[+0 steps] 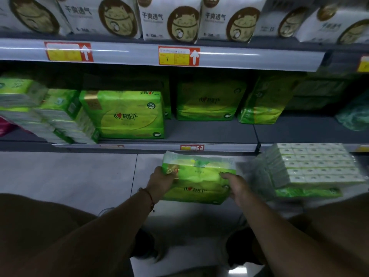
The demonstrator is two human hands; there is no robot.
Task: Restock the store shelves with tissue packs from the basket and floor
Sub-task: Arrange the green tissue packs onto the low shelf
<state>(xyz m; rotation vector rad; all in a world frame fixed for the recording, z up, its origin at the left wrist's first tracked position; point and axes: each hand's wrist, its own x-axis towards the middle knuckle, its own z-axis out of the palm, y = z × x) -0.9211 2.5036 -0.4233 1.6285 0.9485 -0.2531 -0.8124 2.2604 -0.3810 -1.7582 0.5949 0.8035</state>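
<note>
Down below the lower shelf, both hands are clamped on one green tissue pack, held over the floor: left hand gripping its left end, right hand curled round the right end. More green packs stand on that shelf, white bundles just right.

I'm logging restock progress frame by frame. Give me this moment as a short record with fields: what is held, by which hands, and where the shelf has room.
held item: green tissue pack, below the shelf edge
left hand: grips the pack's left end
right hand: grips the pack's right end
middle shelf: green packs standing, bare space in front of the middle ones
beside the held pack: white multi-pack, on the right
top shelf: white packs with a cat design
</note>
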